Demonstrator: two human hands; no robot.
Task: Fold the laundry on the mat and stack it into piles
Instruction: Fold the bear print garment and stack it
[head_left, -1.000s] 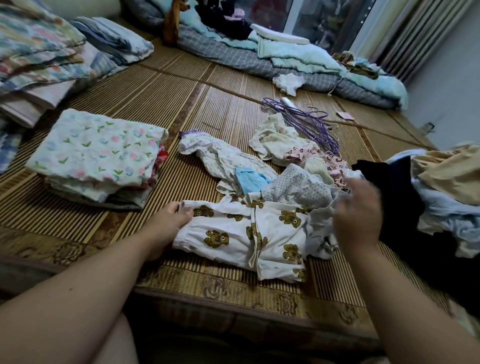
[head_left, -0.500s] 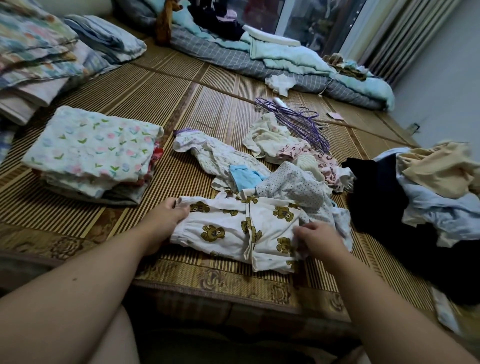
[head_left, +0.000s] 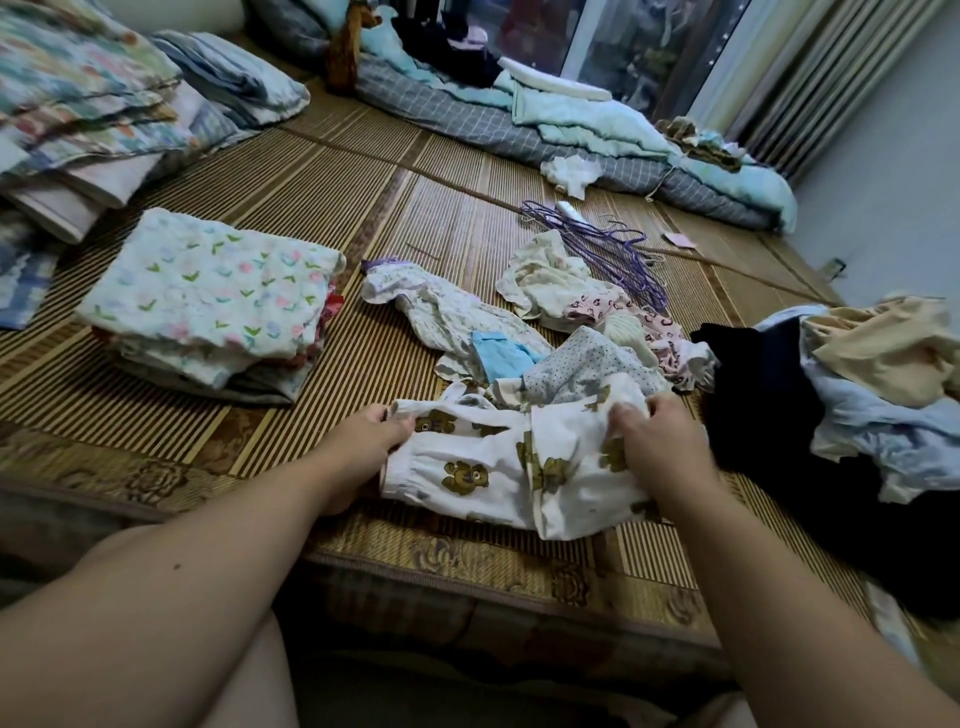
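Held the bear-print garment (head_left: 483, 467) flat at the near edge of the mat (head_left: 415, 218), partly folded over itself. Gripped its left end with the left hand (head_left: 371, 441), fingers curled round the hem. Grasped its upper right part with the right hand (head_left: 660, 441), fingers curled into bunched cloth.

Saw it crowded along its far side by a loose scatter: a dotted garment (head_left: 582, 364) touching its upper edge, a small blue piece (head_left: 501, 353), a long cream printed garment (head_left: 441, 312), a crumpled cream cloth (head_left: 540, 275) and a pink spotted piece (head_left: 613, 306). Noted thin purple hangers (head_left: 597, 244) beyond those, toward the middle of the mat. Found a dark heap (head_left: 753, 395) just beside the right hand at the mat's right edge, topped with a rumpled beige garment (head_left: 883, 348) and a pale blue one (head_left: 883, 426). Saw a squared folded pile (head_left: 208, 291) well apart toward the left edge, with a soft floral cloth on top. Noted stacked quilts (head_left: 78, 104) at the far left corner and a grey checked quilt (head_left: 467, 114) with a teal blanket (head_left: 597, 124) along the far edge.

Made out the mat as fine woven strips, striped tan and brown, with a flowered fabric border along the near edge. Made out the garment as thin white cloth printed with brown bears.
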